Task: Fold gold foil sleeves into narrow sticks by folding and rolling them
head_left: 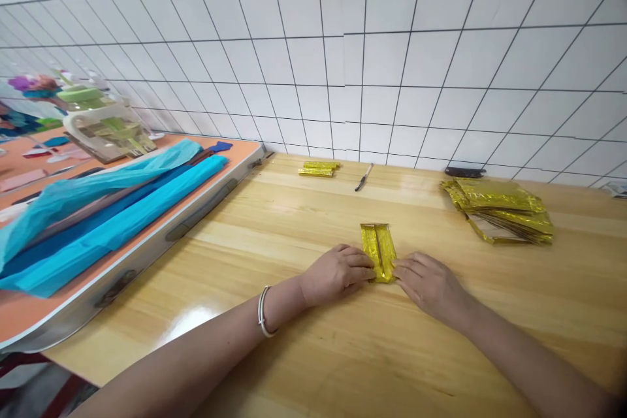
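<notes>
1. Gold, crinkled, foil-like rectangular sheet (386,247), sides folded to a central seam, lies on the pale wooden table (304,366), camera-side of the slim black-and-clear pen (364,178).
2. Remotely, I see the bare left hand (337,274) touching its near left edge, the bare right hand (426,284) its near right; whether either pinches, I cannot tell.
3. I judge it light, slippery, easily creased; I'd hold both side edges gently.

A white wall marked into tiles by thin dark lines (382,59) rose behind a glossy, pale wood-grain table (264,228). An orange-topped table (12,317) with white edging adjoined it on the left. Light glared off the varnished-looking wood grain near its front.
</notes>
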Demonstrator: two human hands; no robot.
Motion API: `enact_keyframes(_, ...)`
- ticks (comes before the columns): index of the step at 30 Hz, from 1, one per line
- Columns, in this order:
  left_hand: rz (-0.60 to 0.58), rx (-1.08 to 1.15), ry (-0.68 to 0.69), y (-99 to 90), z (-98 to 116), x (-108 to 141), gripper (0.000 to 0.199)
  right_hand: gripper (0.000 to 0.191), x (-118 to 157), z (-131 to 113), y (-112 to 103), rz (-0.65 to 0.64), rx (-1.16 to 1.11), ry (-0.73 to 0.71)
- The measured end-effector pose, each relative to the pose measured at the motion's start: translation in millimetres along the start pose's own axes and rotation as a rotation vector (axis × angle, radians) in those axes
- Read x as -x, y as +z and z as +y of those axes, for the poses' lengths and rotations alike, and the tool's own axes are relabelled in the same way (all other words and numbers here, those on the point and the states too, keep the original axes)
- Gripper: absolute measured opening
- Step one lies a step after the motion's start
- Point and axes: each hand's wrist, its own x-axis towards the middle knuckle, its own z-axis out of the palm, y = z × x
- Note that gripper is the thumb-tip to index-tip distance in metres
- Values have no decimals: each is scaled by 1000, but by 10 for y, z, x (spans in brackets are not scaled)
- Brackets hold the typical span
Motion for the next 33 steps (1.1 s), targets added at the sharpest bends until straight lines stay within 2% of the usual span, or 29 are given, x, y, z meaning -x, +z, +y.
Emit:
enact_keyframes(6, 45, -39, -94, 67, 200, -40, 26, 17, 1, -24, -10, -5, -21, 65)
enact_keyframes(11, 65, -125, -129, 98, 290, -25, 23, 19, -19, -16, -45, -17, -61, 56)
enact_keyframes(15, 103, -108, -190, 117, 266, -6, 22, 21, -15, 7, -42, -26, -100, 73)
enact_keyframes(21, 157, 46, -290, 137, 183, -17, 18, 18, -19, 14, -3, -5, -189, 151)
enact_keyframes(26, 165, 120, -327, 147, 118, -43, 16, 15, -44, 1, 2, 11, -259, 241)
enact_keyframes(33, 139, 152, -383, 146, 66, -98, 19, 12, -60, -17, 50, 10, -221, 387)
